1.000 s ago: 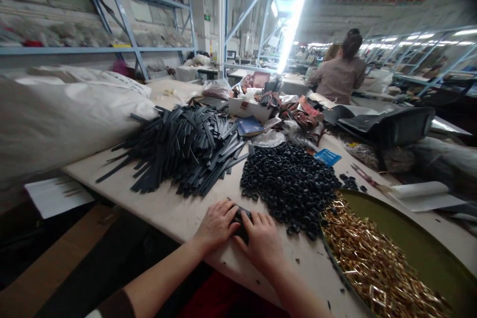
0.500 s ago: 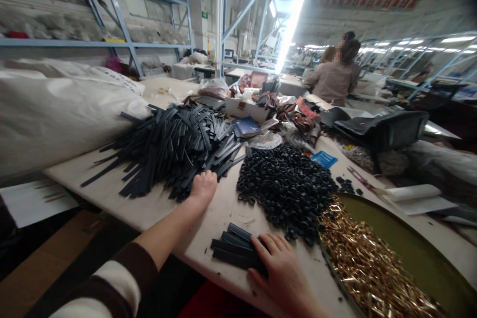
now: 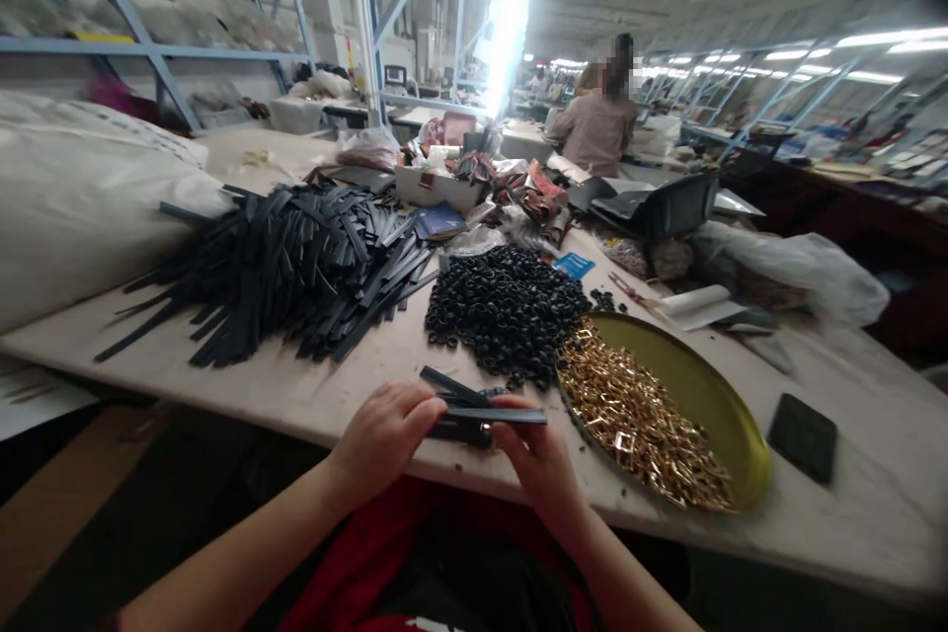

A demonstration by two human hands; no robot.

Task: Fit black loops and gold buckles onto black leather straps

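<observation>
Both my hands meet over the near table edge. My left hand (image 3: 385, 434) and my right hand (image 3: 534, 449) are closed on the two ends of one black strip (image 3: 495, 415), held flat just above a small stack of black strips (image 3: 453, 405). Behind the stack lies a heap of black rings (image 3: 508, 311). A large pile of black strips (image 3: 288, 262) lies to the left. To the right stands a round olive tray (image 3: 707, 390) with gold metal buckles (image 3: 637, 420).
A big white sack (image 3: 70, 202) fills the table's left side. A dark flat pad (image 3: 802, 434) lies right of the tray. Leather scraps, a white box and bags crowd the far end. A person stands at a table beyond. Blue shelving lines the left wall.
My left hand came back from the large strip pile with a strip. My right hand lifted off the small stack and took the strip's other end. The view swung right.
</observation>
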